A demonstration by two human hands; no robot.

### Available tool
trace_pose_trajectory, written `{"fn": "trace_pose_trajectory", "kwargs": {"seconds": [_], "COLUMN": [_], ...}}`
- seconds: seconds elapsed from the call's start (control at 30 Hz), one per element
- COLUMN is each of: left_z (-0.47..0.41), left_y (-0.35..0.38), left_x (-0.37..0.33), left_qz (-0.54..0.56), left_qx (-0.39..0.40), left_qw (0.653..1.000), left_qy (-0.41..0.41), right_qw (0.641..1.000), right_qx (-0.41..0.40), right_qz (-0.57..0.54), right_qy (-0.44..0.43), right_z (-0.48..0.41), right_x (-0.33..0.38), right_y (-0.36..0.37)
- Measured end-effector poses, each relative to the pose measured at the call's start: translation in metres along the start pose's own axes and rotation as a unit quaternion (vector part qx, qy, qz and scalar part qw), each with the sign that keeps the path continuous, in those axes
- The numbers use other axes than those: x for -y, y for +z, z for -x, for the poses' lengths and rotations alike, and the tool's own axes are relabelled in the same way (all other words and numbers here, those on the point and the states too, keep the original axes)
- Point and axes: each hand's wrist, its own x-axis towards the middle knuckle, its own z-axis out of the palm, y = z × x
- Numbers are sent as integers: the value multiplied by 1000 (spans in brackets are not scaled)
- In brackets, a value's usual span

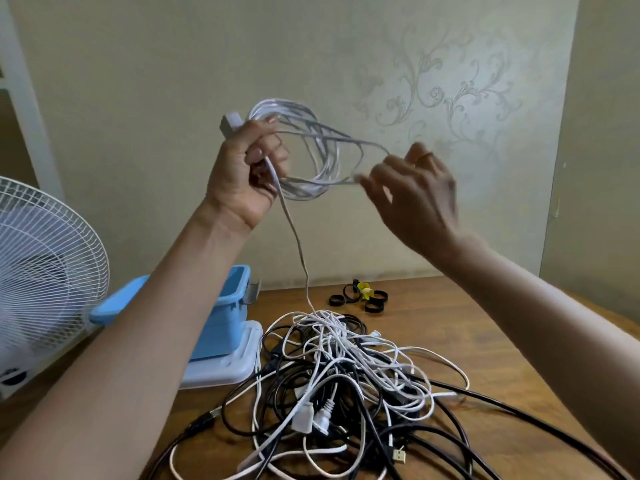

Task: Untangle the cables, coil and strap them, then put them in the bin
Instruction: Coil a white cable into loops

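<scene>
One white cable is being coiled above the desk: left grip clasps its turns, right grip pinches a loop, tail hanging into the pile; next, likely, free that tail, then fetch a strap

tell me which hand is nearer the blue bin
Left. The left hand, gripping the coil, is raised roughly above the bin. The right hand, pinching a loop of the coil, is raised farther off to the bin's right.
</scene>
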Motion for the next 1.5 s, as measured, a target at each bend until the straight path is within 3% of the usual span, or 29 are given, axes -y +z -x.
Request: {"fn": "trace_pose_trajectory", "kwargs": {"seconds": [0.07, 0.2, 0.33, 0.4, 0.53, 0.57, 0.63, 0.67, 0.7, 0.73, 0.77, 0.8, 0.87, 0.97, 1.03, 1.07, 1.1, 1.13, 1.17, 1.23, 1.3, 1.37, 1.5], "left_z": [6, 29, 51, 63, 79, 82, 87, 89, 91, 93, 96, 97, 98, 95, 97, 98, 98, 97, 95, 91, 90, 93, 92], "left_y": [-19, -61, -88, -96, -106, -105, -101, -98, -95, -92, -87, -84, -84, -94, -100, -102, -105, -106, -105, -101, -98, -98, -106], "left_x": [8, 45, 74, 83, 99, 102, 103, 101, 101, 101, 100, 99, 97, 96, 95, 96, 98, 101, 105, 105, 111, 121, 146], "left_qz": [-20, 9, 66, 84, 124, 146, 163, 162, 170, 179, 186, 192, 189, 154, 146, 142, 146, 162, 188, 173, 108, 70, 171], "left_qx": [-32, -16, 6, 20, 56, 77, 91, 95, 113, 125, 135, 137, 119, 113, 114, 120, 134, 149, 175, 166, 80, 35, 33], "left_qw": [999, 997, 986, 979, 958, 953, 952, 953, 948, 944, 940, 938, 941, 942, 938, 939, 936, 928, 915, 911, 936, 944, 922], "left_qy": [-7, -80, -154, -185, -252, -255, -242, -239, -243, -248, -252, -253, -256, -278, -294, -291, -291, -300, -311, -336, -325, -321, -345], "right_qw": [997, 985, 937, 904, 796, 814, 897, 920, 921, 894, 835, 740, 534, 354, 204, 144, 112, 111, 139, 258, 392, 475, 486], "right_qx": [5, 96, 225, 260, 232, 196, 132, 106, 101, 124, 171, 240, 346, 313, 281, 270, 263, 270, 284, 321, 356, 370, 407], "right_qz": [-10, -135, -262, -340, -489, -470, -347, -310, -313, -353, -418, -498, -642, -773, -845, -864, -872, -867, -850, -775, -667, -602, -560], "right_qy": [-81, -46, -57, 7, 273, 280, 239, 214, 210, 246, 315, 384, 428, 423, 407, 400, 396, 404, 422, 480, 524, 525, 534], "right_z": [22, 62, 100, 111, 112, 111, 109, 108, 108, 106, 100, 93, 87, 90, 94, 94, 94, 92, 89, 83, 79, 80, 93], "right_x": [-1, -1, 5, 11, 29, 35, 46, 49, 48, 48, 48, 48, 47, 45, 41, 41, 41, 42, 43, 45, 46, 44, 37], "right_y": [9, 13, 15, 14, 0, -1, 3, 6, 12, 16, 17, 17, 16, 19, 22, 22, 22, 22, 22, 26, 29, 37, 47]}}
